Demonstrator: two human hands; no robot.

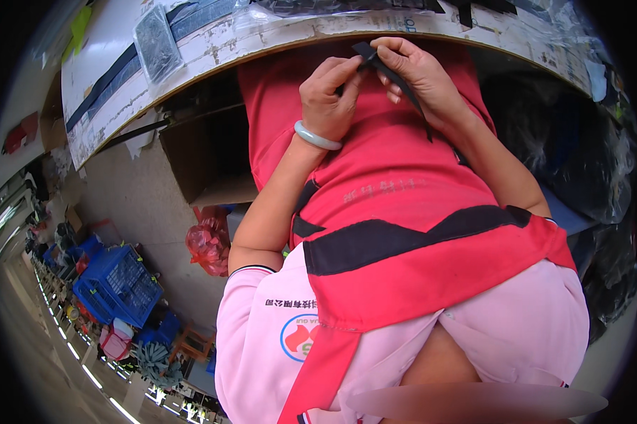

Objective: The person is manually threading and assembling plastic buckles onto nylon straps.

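We see both hands raised in front of a red apron, just below the curved edge of the desk. The left hand, with a pale jade-like bangle at its wrist, has its grip closed on the upper end of a narrow black strap, thumb and fingers pinching it. The right hand is closed on the same strap from above the left hand's knuckles, fingers curled over the top end, which looks folded or bent between the two hands. The rest of the strap hangs slanting down past the right wrist, loose against the apron.

As far as we can judge, the work on this strap is in its middle: the end is held and being shaped, yet nothing shows it finished or laid down. More black strips lie on the desk to the left of the hands, beside a clear plastic bag; we cannot tell whether they are done or waiting. A blue crate stands on the floor well left of the apron
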